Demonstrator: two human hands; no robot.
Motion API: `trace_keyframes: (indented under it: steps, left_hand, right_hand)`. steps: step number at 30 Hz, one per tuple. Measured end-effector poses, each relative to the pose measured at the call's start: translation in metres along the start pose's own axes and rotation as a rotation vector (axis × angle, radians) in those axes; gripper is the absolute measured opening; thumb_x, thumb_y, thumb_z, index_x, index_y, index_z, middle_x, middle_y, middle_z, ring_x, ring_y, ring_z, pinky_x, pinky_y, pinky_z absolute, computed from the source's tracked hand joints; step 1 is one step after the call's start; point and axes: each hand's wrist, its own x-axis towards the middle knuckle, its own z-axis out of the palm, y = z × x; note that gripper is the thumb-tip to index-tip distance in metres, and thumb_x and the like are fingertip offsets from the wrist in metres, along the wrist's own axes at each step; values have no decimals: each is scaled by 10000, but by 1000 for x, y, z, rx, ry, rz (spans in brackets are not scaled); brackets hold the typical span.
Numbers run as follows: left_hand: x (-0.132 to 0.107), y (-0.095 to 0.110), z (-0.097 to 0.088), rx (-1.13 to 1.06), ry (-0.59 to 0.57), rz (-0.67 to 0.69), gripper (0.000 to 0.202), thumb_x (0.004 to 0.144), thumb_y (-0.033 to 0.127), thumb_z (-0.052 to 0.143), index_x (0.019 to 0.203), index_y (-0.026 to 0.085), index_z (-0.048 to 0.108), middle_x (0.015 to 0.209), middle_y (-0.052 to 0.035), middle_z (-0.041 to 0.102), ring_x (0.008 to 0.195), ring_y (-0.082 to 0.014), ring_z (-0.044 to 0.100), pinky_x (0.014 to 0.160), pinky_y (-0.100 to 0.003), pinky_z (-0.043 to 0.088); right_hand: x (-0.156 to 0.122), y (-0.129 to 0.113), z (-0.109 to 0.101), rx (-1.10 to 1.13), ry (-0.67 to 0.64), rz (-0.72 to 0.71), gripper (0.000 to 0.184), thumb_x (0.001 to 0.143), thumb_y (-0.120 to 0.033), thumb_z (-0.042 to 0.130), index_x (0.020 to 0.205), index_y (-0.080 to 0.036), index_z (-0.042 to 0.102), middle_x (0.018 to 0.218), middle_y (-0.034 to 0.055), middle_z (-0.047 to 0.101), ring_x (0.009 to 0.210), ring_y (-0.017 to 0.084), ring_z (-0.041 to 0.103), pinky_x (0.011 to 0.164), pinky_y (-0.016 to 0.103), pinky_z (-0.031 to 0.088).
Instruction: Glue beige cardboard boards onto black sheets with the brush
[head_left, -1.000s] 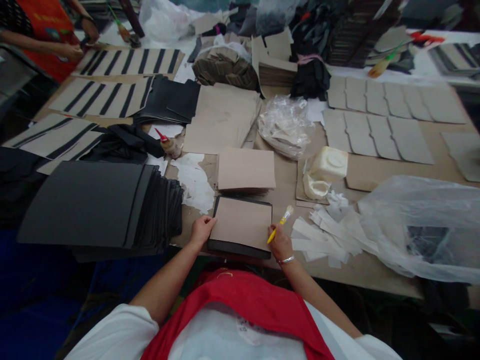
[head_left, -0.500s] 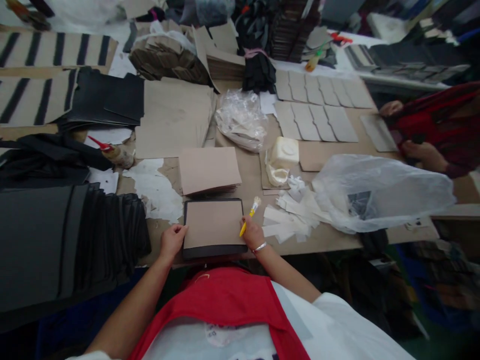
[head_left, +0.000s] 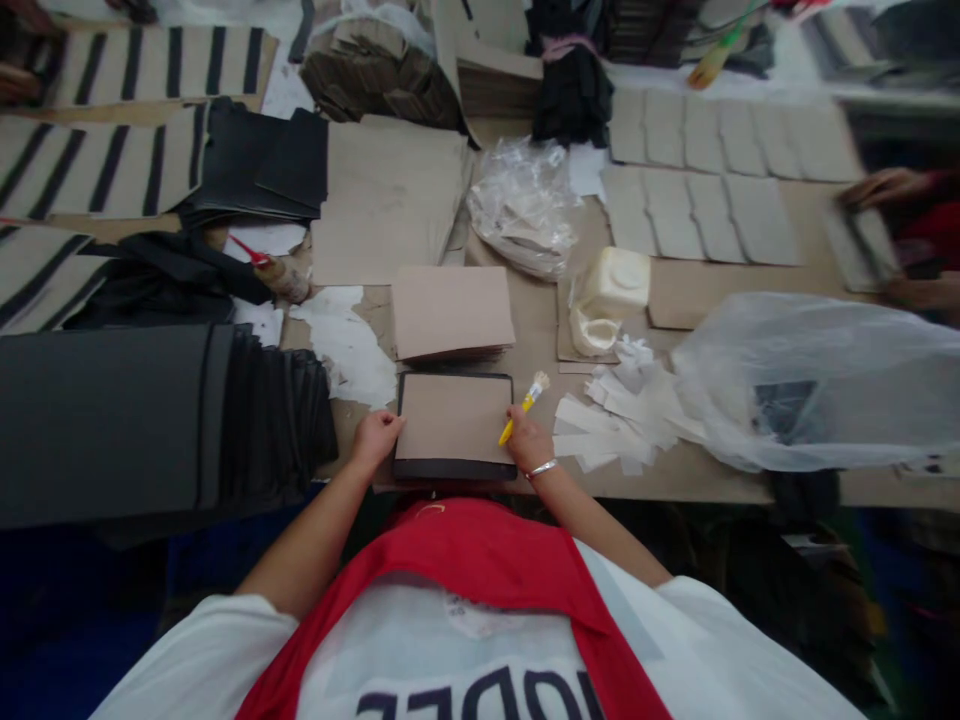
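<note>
A tan cardboard sheet (head_left: 456, 418) lies on a slightly larger black panel (head_left: 454, 469) at the table's front edge. Black shows as a thin border at the top and a wider band along the bottom. My left hand (head_left: 377, 437) is closed in a pinch at the sheet's left edge. At the right edge, my right hand (head_left: 528, 440) grips a yellow-handled paintbrush (head_left: 529, 405), bristles pointing up and away. Its fingers also touch the sheet's edge. Just beyond sits a stack of tan cardboard sheets (head_left: 454, 312).
Left stands a thick stack of black panels (head_left: 105, 420). To the right lie white paper strips (head_left: 600, 425), a clear plastic bag (head_left: 817, 385) and a cream plastic container (head_left: 615, 285). A glue bottle (head_left: 285, 278) rests at the left. A co-worker's hands (head_left: 892, 188) hold a panel at far right.
The view has shifted, so the table sits higher and further right in the picture. Both hands stay at the sheet's edges. The co-worker's panel at the right has tilted.
</note>
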Motion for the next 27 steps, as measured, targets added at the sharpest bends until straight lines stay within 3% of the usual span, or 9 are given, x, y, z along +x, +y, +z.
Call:
trace_keyframes:
  steps: [13,16,18,20,22,24,27]
  left_hand:
    - [-1,6,-11,101,-28,3,235,783,322,528,659,144,621,645,-34,613,618,-139,519,602,-249,362]
    - [-5,7,-14,158,0,44,216,791,329,537,758,136,628,744,-67,629,699,-169,544,661,-275,394]
    - [-10,9,-15,264,86,140,238,798,307,542,933,125,618,919,-114,628,847,-210,553,747,-310,411]
    - [-15,14,-12,388,137,323,306,819,226,507,1110,151,564,1141,-141,567,1037,-245,505,861,-357,393]
    - [-19,20,-6,476,67,549,361,836,139,441,1182,195,533,1265,-122,505,1153,-249,440,936,-385,359]
    - [-20,25,2,532,-42,718,374,845,100,396,1176,190,543,1267,-119,511,1169,-237,434,952,-382,361]
    - [-21,27,13,562,-67,785,355,843,100,397,1160,132,552,1218,-151,539,1147,-233,457,948,-369,382]
  right_hand:
    - [4,-8,-2,-13,-10,-50,276,889,-223,393,1096,-148,560,782,140,625,682,238,602,661,353,399]
    - [3,-8,-5,-58,1,-45,264,872,-254,440,1069,-128,564,774,163,629,672,251,604,635,351,395]
    - [1,-3,-13,-91,37,-28,304,870,-333,457,1064,-124,561,774,170,634,674,256,605,608,337,392]
    - [-4,4,-29,-78,119,3,390,877,-419,433,1121,-132,532,807,167,642,684,250,609,589,321,397]
    - [-10,12,-51,32,220,4,475,882,-464,403,1222,-137,459,880,161,645,673,226,611,575,308,411]
    - [-13,16,-74,287,271,-43,525,886,-485,377,1283,-141,387,902,135,644,612,180,601,555,292,432]
    - [-5,3,-96,776,185,-167,512,863,-526,386,1204,-151,453,792,59,632,536,122,567,531,260,458]
